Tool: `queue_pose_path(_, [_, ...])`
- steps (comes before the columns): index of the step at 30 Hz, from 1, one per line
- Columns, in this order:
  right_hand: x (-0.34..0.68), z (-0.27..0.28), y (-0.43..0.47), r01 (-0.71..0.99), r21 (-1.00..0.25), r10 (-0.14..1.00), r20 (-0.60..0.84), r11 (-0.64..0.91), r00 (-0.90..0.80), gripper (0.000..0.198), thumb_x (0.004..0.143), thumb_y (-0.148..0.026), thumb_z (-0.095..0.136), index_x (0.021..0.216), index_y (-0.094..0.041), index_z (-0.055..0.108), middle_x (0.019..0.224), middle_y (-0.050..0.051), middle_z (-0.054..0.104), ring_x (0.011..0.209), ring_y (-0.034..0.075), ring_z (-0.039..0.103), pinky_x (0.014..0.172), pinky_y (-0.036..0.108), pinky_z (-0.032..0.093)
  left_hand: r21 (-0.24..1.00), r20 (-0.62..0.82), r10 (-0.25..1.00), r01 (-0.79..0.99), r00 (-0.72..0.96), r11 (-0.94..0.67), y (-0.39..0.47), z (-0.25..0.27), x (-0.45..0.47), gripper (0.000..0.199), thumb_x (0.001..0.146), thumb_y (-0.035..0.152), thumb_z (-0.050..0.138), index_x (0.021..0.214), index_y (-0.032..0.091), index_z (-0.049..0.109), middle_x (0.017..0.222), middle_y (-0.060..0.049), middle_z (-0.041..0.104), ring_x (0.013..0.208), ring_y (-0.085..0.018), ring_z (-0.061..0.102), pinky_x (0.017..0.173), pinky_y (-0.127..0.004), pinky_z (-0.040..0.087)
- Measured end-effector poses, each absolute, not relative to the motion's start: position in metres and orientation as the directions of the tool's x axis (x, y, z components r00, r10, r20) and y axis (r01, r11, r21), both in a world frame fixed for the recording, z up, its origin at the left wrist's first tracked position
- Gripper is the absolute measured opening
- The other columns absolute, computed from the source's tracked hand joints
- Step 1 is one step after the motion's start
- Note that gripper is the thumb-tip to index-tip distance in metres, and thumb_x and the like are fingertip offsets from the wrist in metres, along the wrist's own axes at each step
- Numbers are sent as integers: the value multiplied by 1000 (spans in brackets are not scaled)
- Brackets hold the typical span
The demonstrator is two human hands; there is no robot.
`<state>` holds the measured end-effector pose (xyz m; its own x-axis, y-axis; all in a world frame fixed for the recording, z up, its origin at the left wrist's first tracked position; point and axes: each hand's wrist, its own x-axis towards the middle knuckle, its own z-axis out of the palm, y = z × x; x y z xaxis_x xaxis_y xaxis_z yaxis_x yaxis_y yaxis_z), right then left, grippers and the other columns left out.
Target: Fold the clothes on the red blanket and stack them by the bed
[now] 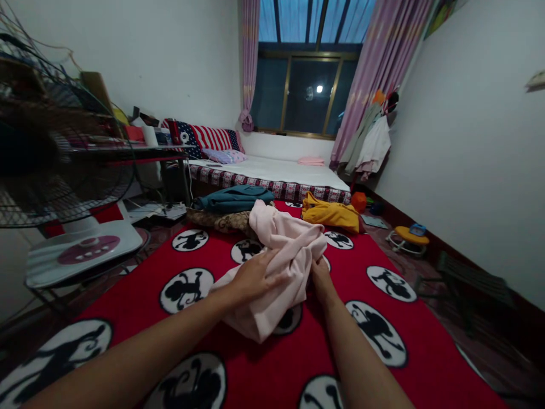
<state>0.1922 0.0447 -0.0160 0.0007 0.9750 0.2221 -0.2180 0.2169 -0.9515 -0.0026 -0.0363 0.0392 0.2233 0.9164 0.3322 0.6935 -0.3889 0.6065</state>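
Note:
A pale pink garment (pixel 283 272) is bunched up and partly raised over the red blanket (pixel 315 358), its lower corner hanging toward me. My left hand (pixel 258 277) grips its left side, with folds of cloth between thumb and fingers. On the other side, my right hand (pixel 322 278) is closed on the garment's right edge; the fabric hides some of its fingers. Just beyond lie a folded teal garment (pixel 234 197) and a brown patterned cloth (pixel 221 220). A folded yellow garment (pixel 331 213) rests at the far right of the blanket.
An electric fan (pixel 85 250) stands at the left beside a cluttered desk (pixel 149 149). A bed (pixel 276 167) lies under the window. On the right are a small round yellow stool (pixel 411 236), a dark folding stool (pixel 472 278) and hanging clothes (pixel 374 145).

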Motion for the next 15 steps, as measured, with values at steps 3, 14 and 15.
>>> queue_pose_path(3, [193, -18, 46, -235, -962, 988, 153, 140, -38, 53, 68, -60, 71, 92, -13, 66, 79, 5, 71, 68, 18, 62, 62, 30, 50, 696, 310, 914, 593, 261, -405, -37, 38, 12, 45, 83, 55, 58, 113, 23, 70, 111, -7, 71, 102, -31, 64, 87, -39, 48])
queue_pose_path(14, [230, 68, 16, -119, -854, 830, 445, 506, 336, 44, 74, -57, 68, 83, -14, 67, 67, -1, 59, 57, 11, 47, 53, 24, 37, 862, 370, 849, -201, -377, -465, -45, 121, -72, 39, 71, 51, 74, 91, 18, 71, 79, -3, 73, 79, -21, 68, 60, -25, 53])
queue_pose_path(15, [234, 81, 8, -54, -842, 803, 490, 537, 339, 43, 75, -57, 68, 79, -14, 67, 65, -2, 56, 56, 11, 46, 52, 24, 36, 849, 383, 829, -199, -407, -490, -49, 129, -78, 34, 74, 49, 73, 90, 19, 71, 81, -3, 73, 82, -22, 68, 62, -26, 54])
